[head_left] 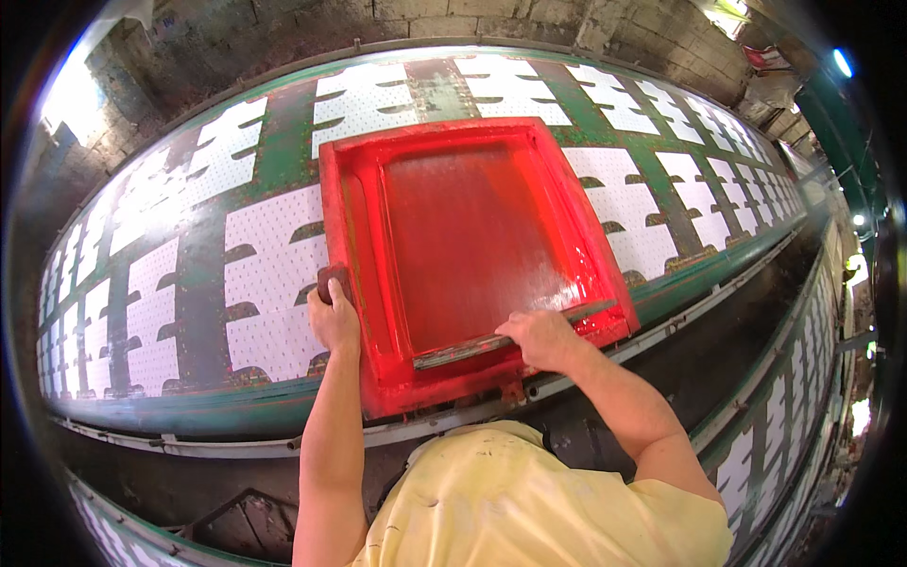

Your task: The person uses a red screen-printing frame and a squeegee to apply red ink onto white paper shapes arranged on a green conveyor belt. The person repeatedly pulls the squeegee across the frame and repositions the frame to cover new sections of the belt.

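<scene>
A screen printing frame (463,227), coated in red ink, lies on the long green table in front of me. My left hand (334,317) is closed round a dark red block (333,282) on the frame's left side. With my right hand (539,338) I grip a long squeegee (463,353) that spans the near end of the screen, inside the frame. Wet red ink (590,324) glistens near the squeegee's right end. White cut fabric pieces (269,274) with small dark marks lie on the table around the frame; whatever is under the frame is hidden.
The green table (203,302) runs far left and right, with rows of white pieces. A metal rail (227,448) follows its near edge. Another table (789,416) with white pieces stands at the lower right. A block wall (472,28) rises behind.
</scene>
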Demonstrator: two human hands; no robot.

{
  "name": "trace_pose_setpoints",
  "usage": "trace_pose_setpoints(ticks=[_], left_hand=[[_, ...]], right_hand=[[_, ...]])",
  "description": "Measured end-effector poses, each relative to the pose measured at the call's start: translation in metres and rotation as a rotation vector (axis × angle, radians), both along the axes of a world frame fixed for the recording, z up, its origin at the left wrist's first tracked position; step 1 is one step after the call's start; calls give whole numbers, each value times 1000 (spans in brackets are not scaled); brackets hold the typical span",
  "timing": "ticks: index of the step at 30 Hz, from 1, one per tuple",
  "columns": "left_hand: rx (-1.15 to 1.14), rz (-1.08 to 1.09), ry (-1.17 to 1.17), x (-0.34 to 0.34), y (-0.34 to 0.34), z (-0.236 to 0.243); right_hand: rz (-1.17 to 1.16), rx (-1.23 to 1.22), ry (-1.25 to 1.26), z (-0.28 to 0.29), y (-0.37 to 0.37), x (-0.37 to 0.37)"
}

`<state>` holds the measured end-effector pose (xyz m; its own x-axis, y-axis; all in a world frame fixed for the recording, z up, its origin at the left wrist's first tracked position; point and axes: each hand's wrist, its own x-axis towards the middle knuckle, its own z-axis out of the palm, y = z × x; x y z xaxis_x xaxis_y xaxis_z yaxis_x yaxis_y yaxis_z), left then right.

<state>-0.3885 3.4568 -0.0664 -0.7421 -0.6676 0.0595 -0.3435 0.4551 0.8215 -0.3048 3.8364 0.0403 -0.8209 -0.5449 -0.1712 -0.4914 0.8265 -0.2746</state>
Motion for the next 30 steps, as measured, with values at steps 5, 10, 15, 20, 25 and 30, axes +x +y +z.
trace_pose_setpoints(ticks=[5,10,15,20,25,30], left_hand=[[7,-29,8,2,2,0],[51,-41,30,1,1,-1],[115,-82,56,1,0,-3],[63,-70,81,1,-1,-5],[134,-65,90,2,0,-6],[89,-52,89,3,1,-7]], right_hand=[[-66,-9,16,2,-4,34],[-18,-109,250,-20,-7,62],[-12,-128,379,-42,-6,57],[27,-124,437,-54,-7,7],[15,-134,483,-65,-16,-76],[-33,-66,502,-71,-26,-176]])
